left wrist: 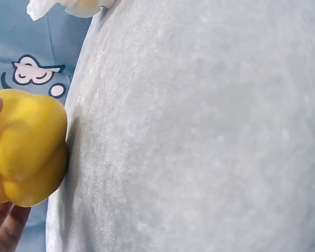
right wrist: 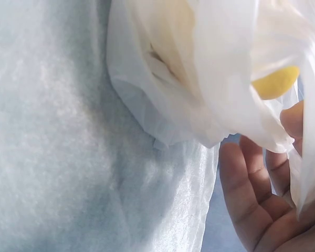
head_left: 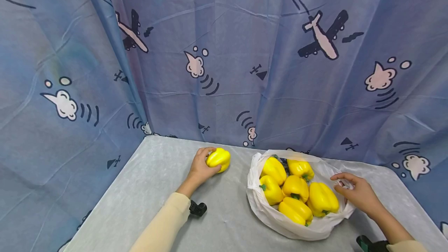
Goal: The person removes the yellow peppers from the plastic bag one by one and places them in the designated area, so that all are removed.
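Near the back of the table, my left hand [head_left: 201, 168] grips a yellow bell pepper [head_left: 221, 159], fingers over its far side and thumb on the near side. The left wrist view shows the same pepper [left wrist: 30, 149] close to the table surface. To the right stands a white plastic bag [head_left: 259, 215], its mouth spread wide. Several yellow bell peppers [head_left: 294, 188] with green stems lie inside. My right hand [head_left: 362, 196] holds the bag's right rim, thumb inside and fingers outside. In the right wrist view, thin plastic [right wrist: 147, 113] hangs between thumb and fingers.
A pale grey cloth covers the table [head_left: 147, 182]. Behind it and along the left side hangs a blue curtain [head_left: 224, 100] printed with planes and clouds. A black wrist mount [head_left: 198, 208] sits by the left cuff, another [head_left: 371, 244] by the right.
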{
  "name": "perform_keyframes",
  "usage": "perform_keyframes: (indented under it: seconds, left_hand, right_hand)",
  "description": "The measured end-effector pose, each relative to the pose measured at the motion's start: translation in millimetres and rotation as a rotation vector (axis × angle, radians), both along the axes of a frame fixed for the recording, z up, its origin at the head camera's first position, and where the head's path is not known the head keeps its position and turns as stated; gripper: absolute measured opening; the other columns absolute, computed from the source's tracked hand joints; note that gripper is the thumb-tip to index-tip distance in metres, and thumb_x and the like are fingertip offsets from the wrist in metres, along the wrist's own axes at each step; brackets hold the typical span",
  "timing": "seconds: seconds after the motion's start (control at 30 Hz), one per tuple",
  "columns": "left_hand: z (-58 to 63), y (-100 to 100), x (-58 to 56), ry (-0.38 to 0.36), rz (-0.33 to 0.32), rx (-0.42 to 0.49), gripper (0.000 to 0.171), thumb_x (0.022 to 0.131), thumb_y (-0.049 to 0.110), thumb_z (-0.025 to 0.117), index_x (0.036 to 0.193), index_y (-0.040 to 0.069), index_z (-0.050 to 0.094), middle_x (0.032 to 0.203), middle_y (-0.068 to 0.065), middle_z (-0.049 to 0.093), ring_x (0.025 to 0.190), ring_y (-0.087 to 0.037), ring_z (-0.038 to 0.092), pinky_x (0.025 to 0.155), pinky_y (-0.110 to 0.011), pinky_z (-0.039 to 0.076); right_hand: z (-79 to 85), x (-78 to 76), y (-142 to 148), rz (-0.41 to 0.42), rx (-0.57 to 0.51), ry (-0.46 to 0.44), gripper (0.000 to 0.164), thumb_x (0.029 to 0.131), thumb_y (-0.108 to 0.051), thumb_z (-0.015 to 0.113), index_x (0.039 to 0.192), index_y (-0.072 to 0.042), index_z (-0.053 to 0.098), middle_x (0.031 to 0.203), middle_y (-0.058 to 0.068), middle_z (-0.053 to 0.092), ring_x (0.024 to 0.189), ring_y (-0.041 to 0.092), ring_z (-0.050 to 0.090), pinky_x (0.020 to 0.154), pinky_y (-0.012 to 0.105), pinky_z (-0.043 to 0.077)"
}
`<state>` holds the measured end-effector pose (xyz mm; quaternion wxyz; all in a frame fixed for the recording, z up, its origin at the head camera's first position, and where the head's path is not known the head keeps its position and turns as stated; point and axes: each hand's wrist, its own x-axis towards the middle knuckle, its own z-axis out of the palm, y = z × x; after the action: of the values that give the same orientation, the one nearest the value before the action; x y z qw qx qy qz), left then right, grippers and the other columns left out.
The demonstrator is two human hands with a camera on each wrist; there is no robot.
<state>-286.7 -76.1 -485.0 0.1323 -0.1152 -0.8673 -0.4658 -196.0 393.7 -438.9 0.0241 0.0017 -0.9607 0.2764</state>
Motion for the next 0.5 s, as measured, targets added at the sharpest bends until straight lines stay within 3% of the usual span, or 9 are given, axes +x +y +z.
perform_keyframes:
  seconds: [0.4,0.5]
  left_hand:
    - [3.9,-1.1,7.1,-0.040,-0.036,-0.012,0.062,0.069,0.022,0.084,0.125,0.015,0.060,0.128,-0.010,0.055,0.113,-0.030,0.053,0.095,-0.047,0.047]
    - [4.4,-1.7,9.0,-0.036,-0.043,-0.023,0.062,0.069,0.023,0.083,0.126,0.015,0.060,0.129,-0.010,0.055,0.114,-0.031,0.053,0.097,-0.047,0.046]
  right_hand:
    - [-0.5,2.2,-1.2,-0.013,-0.038,-0.019,0.033,0.091,-0.021,0.064,0.117,-0.001,0.063,0.105,0.022,0.061,0.059,0.012,0.047,0.056,0.023,0.040]
    - [-1.0,2.3,-1.2,-0.014,-0.042,-0.021,0.033,0.092,-0.022,0.063,0.117,0.000,0.062,0.106,0.023,0.061,0.060,0.012,0.048,0.057,0.023,0.041]
